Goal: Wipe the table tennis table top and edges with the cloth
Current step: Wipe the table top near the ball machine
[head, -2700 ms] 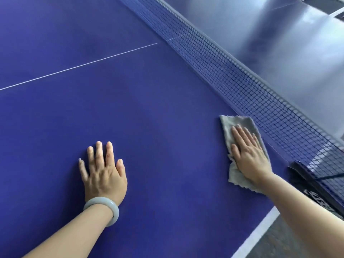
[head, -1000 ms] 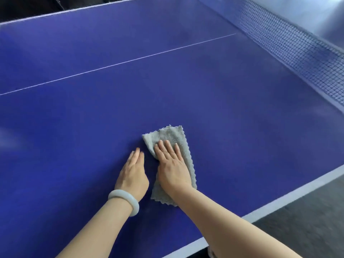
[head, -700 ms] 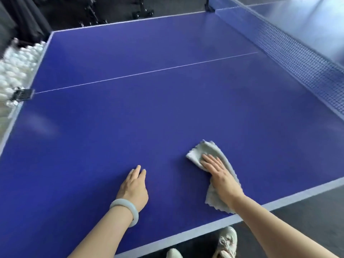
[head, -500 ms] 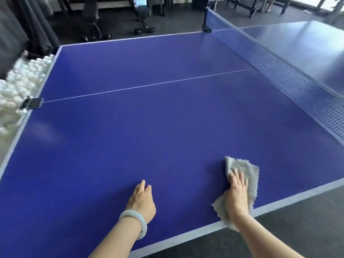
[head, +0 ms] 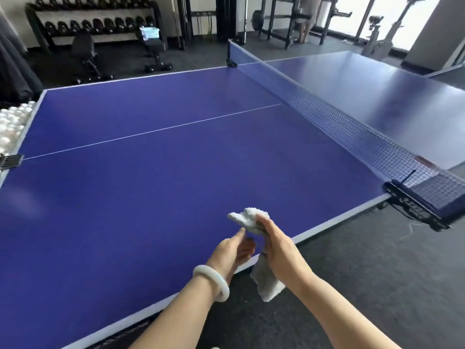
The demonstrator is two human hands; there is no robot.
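Your right hand (head: 279,250) grips the bunched cloth (head: 247,219) above the near edge of the table (head: 151,197) — one end sticks up past your fingers, the other hangs below your palm. Your left hand (head: 232,250), with a bracelet (head: 212,279) at the wrist, is open just beside it; blur hides whether they touch. At the far left, white balls (head: 12,122) are cut off by the frame — their holder can't be made out.

The right hand (head: 281,250) holds a gray cloth (head: 247,219) up over the edge of the blue table (head: 176,172). The left hand (head: 232,250), wearing a white bangle (head: 214,280), has straight fingers just beside it. A net (head: 352,132) crosses the table. White balls (head: 12,122) lie far left.
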